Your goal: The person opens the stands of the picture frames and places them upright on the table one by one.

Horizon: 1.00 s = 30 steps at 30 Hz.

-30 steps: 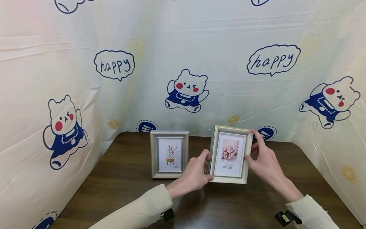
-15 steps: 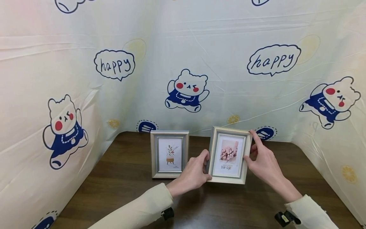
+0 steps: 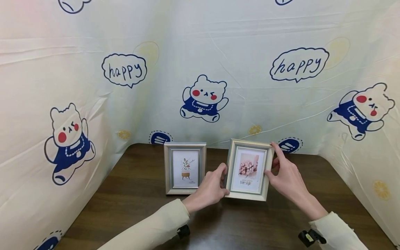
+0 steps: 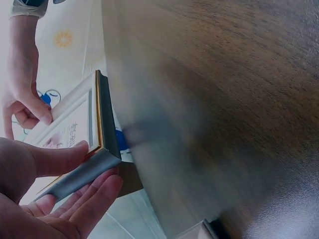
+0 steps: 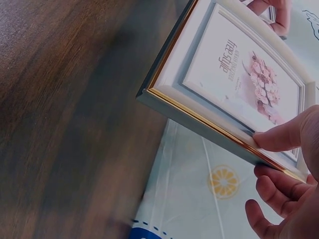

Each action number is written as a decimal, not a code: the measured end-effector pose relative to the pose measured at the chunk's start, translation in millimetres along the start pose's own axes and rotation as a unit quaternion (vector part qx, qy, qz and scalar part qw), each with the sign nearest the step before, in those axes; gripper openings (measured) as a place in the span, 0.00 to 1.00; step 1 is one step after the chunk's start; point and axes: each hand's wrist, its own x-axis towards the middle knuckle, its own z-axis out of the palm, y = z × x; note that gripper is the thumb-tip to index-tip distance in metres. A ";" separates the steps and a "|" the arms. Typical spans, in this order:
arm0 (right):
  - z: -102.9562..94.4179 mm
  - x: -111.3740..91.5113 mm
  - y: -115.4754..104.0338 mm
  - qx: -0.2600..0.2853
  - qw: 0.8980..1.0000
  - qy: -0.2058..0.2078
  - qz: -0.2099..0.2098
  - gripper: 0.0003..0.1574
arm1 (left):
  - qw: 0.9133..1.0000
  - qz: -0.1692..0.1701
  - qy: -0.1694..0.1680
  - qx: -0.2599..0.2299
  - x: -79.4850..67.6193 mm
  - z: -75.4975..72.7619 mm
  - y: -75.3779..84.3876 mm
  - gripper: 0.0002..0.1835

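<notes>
Between both hands a picture frame (image 3: 247, 170) with a pink flower print and the words "free style" is held slightly tilted over the table. My left hand (image 3: 210, 187) pinches its lower left side, thumb on the front and fingers behind, as the left wrist view shows. At the right side my right hand (image 3: 287, 177) grips the upper edge, its thumb (image 5: 281, 137) on the front border and fingers curled beneath. In the right wrist view a gap shows between the held frame (image 5: 239, 74) and the table. A second picture frame (image 3: 185, 169) with a potted plant print stands upright to the left.
The dark wooden table (image 3: 125, 208) reaches back to a pale curtain (image 3: 250, 69) printed with cartoon bears, which also encloses both sides. The standing frame is close beside my left hand.
The held picture frame has shifted a little to the left and slightly down, both hands moving with it. The standing frame has stayed put.
</notes>
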 end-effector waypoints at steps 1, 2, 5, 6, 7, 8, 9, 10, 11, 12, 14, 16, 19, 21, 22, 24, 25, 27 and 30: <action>0.1 0.2 -0.2 0.000 1.000 -0.001 0.000 0.68 | 1.000 -0.002 0.001 0.002 0.4 -0.1 -0.6 0.31; 0.3 0.3 -0.3 0.000 1.000 -0.001 0.000 0.68 | 1.000 -0.001 0.002 0.003 0.7 0.0 -1.5 0.31; 0.8 0.7 -0.7 -0.001 1.000 -0.001 -0.001 0.69 | 1.000 0.000 0.003 0.003 1.5 0.4 -3.1 0.31; 1.0 0.8 -1.0 -0.002 1.000 0.000 -0.002 0.69 | 1.000 0.002 0.003 0.002 1.6 0.4 -3.5 0.31; 1.2 0.8 -1.0 -0.002 1.000 -0.001 -0.001 0.69 | 1.000 0.003 0.003 0.001 1.8 0.5 -3.9 0.32; 1.4 0.7 -1.1 -0.002 1.000 -0.001 -0.001 0.68 | 1.000 0.005 0.003 0.002 2.0 0.7 -4.5 0.32; 1.7 0.7 -1.1 -0.001 1.000 -0.003 0.001 0.68 | 1.000 0.005 0.004 0.004 2.1 0.7 -4.8 0.32; 2.0 0.5 -1.2 0.000 1.000 -0.004 0.002 0.67 | 1.000 0.006 0.004 0.007 2.3 0.8 -5.2 0.32; 2.3 0.4 -1.1 0.001 1.000 -0.006 0.004 0.67 | 1.000 0.007 0.005 0.010 2.4 0.7 -5.6 0.32; 2.8 0.2 -1.0 0.002 1.000 -0.007 0.005 0.66 | 1.000 0.008 0.005 0.014 2.4 0.7 -6.0 0.31; 3.7 -0.3 -0.8 0.006 1.000 -0.009 0.009 0.65 | 1.000 0.009 0.004 0.022 2.7 1.1 -7.1 0.31; 4.9 -0.5 -0.2 0.007 1.000 -0.008 0.009 0.64 | 1.000 0.011 0.004 0.024 3.0 1.7 -8.1 0.30; 6.8 -0.5 0.6 0.006 1.000 -0.005 0.006 0.64 | 1.000 0.017 0.006 0.024 3.8 2.6 -10.0 0.30; 8.3 -0.4 1.2 0.004 1.000 -0.005 0.004 0.64 | 0.999 0.019 0.011 0.025 4.4 3.0 -11.3 0.29; 9.0 -0.5 1.3 0.003 1.000 -0.005 0.003 0.64 | 0.999 0.020 0.013 0.026 4.6 3.2 -11.9 0.29; 10.0 -1.0 1.4 0.003 1.000 -0.009 0.002 0.64 | 0.999 0.018 0.016 0.029 4.9 3.7 -13.4 0.28; 10.3 -1.2 1.3 0.002 1.000 -0.010 0.003 0.63 | 0.999 0.017 0.016 0.030 5.1 4.1 -14.4 0.28; 10.7 -1.9 1.1 0.001 1.000 -0.012 0.002 0.63 | 0.999 0.014 0.013 0.027 4.9 5.2 -15.6 0.27; 11.4 -2.5 1.0 0.000 1.000 -0.011 0.001 0.62 | 1.000 0.007 0.008 0.022 4.8 6.9 -17.1 0.25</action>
